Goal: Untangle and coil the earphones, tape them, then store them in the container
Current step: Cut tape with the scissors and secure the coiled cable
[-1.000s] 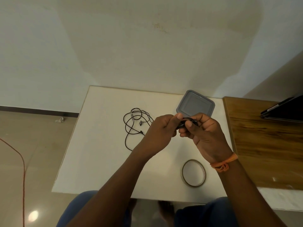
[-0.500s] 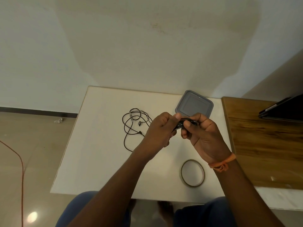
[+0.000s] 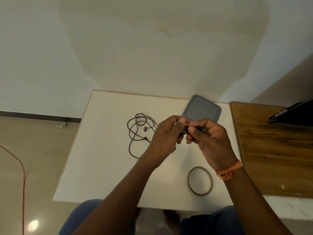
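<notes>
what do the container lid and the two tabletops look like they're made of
Container lid: likely plastic, grey, matte, with a moulded raised border and rounded corners. White table: smooth, probably laminate or painted board; core unclear. Side table: wood or wood-look laminate, brown with streaky grain.

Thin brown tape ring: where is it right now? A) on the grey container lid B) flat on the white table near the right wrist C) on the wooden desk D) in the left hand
B: the thin brown tape ring lies flat on the white table, beside the right hand wrist, untouched.

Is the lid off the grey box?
No, the grey box sits on the white table with its lid closed on top.
</notes>
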Available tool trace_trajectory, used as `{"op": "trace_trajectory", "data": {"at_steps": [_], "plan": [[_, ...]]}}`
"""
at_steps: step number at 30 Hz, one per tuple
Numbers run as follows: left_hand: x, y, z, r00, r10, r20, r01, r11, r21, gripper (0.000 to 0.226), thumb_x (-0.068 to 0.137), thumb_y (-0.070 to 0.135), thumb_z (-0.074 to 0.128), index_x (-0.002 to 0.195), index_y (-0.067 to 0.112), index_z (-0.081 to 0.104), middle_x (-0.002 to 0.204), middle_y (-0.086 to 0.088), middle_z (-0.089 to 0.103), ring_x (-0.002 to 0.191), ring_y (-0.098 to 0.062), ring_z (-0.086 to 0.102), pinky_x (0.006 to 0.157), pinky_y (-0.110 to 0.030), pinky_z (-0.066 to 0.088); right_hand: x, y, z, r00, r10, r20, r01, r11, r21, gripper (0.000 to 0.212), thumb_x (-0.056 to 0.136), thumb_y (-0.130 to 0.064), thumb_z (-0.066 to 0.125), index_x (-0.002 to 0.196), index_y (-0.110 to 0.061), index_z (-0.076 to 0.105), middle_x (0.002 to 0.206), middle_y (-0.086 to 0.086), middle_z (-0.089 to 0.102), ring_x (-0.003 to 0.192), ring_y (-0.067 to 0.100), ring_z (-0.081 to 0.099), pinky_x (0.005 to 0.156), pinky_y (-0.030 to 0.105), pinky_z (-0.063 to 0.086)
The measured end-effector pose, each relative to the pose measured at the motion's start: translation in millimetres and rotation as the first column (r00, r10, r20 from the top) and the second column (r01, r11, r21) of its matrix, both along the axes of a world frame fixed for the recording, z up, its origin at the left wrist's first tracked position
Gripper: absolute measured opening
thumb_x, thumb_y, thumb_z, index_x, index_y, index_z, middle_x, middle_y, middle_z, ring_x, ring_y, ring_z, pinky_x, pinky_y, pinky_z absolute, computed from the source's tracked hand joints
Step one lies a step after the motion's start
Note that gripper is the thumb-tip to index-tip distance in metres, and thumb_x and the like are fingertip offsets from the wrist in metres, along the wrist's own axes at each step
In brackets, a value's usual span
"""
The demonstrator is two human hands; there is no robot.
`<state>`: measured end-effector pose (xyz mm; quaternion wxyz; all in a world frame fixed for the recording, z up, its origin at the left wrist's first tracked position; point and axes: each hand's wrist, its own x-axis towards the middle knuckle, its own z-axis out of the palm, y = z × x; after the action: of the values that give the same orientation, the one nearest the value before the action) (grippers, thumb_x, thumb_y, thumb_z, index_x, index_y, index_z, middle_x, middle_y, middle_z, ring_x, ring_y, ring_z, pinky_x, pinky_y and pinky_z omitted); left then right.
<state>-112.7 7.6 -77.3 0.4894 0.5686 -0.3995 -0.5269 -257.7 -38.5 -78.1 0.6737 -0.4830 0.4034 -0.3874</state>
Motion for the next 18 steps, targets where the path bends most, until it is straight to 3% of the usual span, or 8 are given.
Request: {"op": "trace_trajectory", "data": {"at_steps": [3,6,12,16,18], "plan": [[-1.7,0.3,0.3,1.000,0.000,-0.020,-0.001,1.000,-0.019,0.029,0.104,0.027,0.044,0.106,0.008,0.067,0.066,0.000,0.060,0.056,-0.008,0.049,0.045,-0.027,0.035,-1.7,-1.0,-1.1,1.000,-0.027,0.003,0.027,0.999,-0.019,0.008,0.075,-0.008,0.070,0.083,-0.008,0.071,0.082,0.017,0.070,0.064,0.024,0.063,0.061,0.031,0.054],[0.1,-0.5,-0.8,0.999,-0.006,-0.051,0.008,1.000,0.024,0.035,0.105,0.030,0.043,0.106,0.003,0.066,0.067,-0.003,0.059,0.047,-0.005,0.045,0.045,-0.025,0.037,-0.1,-1.2,-1.9,0.999,-0.028,-0.021,0.026,0.998,-0.064,0.012,0.067,-0.010,0.081,0.076,-0.012,0.073,0.082,0.017,0.072,0.063,0.026,0.064,0.059,0.030,0.054],[-0.4,-1.4,-1.2,0.989,0.001,-0.145,0.016,0.993,0.115,0.060,0.104,0.050,0.026,0.101,0.011,0.071,0.062,-0.002,0.052,0.046,-0.009,0.038,0.045,-0.024,0.034,4.4,0.4,-1.4,0.996,-0.074,-0.050,0.069,0.993,-0.100,0.014,0.072,-0.003,0.074,0.079,0.004,0.064,0.089,0.017,0.075,0.065,0.029,0.065,0.056,0.030,0.053],[-1.8,-2.2,-0.7,0.987,-0.025,-0.160,0.040,0.995,0.091,0.058,0.103,0.053,0.025,0.093,0.011,0.064,0.063,-0.003,0.050,0.046,-0.011,0.034,0.044,-0.024,0.032,11.7,2.1,-5.8,0.989,-0.145,0.039,0.144,0.988,0.048,0.005,0.081,0.009,0.065,0.079,0.005,0.062,0.093,0.026,0.071,0.064,0.033,0.052,0.058,0.033,0.047],[-0.7,-2.0,-0.8,0.984,-0.053,-0.172,0.065,0.996,0.064,0.053,0.101,0.053,0.032,0.089,0.010,0.061,0.063,-0.004,0.048,0.048,-0.013,0.032,0.045,-0.025,0.031,15.9,3.9,-7.1,0.977,-0.184,0.106,0.168,0.975,0.148,0.011,0.081,0.007,0.064,0.074,-0.001,0.060,0.083,0.019,0.071,0.063,0.030,0.049,0.062,0.037,0.045]]}}
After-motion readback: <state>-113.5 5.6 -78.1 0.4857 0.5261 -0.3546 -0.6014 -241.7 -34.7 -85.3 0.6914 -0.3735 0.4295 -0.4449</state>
